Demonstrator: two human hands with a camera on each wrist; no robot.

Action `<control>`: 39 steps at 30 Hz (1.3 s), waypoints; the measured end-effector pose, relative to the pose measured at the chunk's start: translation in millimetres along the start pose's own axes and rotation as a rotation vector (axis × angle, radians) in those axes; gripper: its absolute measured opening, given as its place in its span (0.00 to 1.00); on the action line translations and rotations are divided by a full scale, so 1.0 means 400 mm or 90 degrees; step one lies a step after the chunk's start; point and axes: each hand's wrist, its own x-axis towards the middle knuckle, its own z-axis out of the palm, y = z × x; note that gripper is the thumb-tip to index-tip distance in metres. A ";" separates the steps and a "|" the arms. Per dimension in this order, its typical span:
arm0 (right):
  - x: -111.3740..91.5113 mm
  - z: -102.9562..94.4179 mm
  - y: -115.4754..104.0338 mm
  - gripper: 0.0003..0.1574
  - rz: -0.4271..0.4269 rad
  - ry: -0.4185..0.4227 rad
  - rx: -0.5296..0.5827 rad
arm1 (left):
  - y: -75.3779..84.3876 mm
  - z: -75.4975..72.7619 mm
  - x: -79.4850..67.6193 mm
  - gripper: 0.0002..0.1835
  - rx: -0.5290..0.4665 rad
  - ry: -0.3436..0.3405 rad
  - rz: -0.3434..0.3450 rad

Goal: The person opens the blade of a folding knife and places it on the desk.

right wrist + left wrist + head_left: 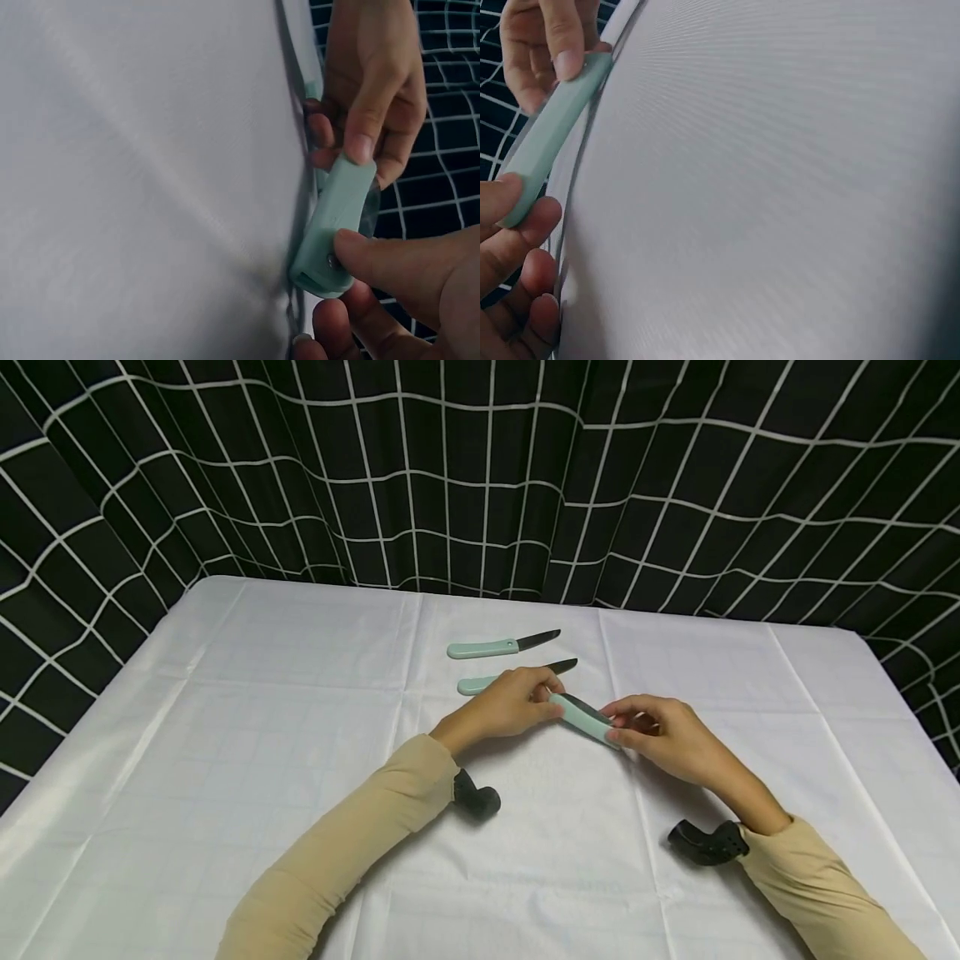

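Note:
A folding knife (583,722) with a mint-green handle is held between both hands above the table, its dark blade lying along the handle's far side. My left hand (517,700) pinches one end between thumb and fingers. At the other end, near the pivot rivet in the right wrist view, my right hand (670,739) pinches the handle (337,214) with thumb and fingertips. Two more mint-green folding knives lie beyond with dark blades unfolded: a farther knife (482,649), and a nearer knife (476,686) partly hidden behind my left hand.
A white cloth with fold creases covers the table (247,760). Behind its far edge hangs a black curtain (450,468) with a white grid. Black wrist devices (477,799) stick out from both beige sleeves (360,827).

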 end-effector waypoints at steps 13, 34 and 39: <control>0.010 0.015 -0.054 0.16 -0.008 -0.026 0.062 | 0.004 -0.016 -0.060 0.09 -0.031 0.013 -0.014; 0.019 0.054 -0.133 0.07 -0.091 -0.002 0.061 | 0.029 -0.067 -0.173 0.08 -0.033 0.028 -0.011; 0.018 0.068 -0.143 0.05 -0.113 -0.006 0.055 | 0.032 -0.072 -0.193 0.08 -0.040 0.014 -0.020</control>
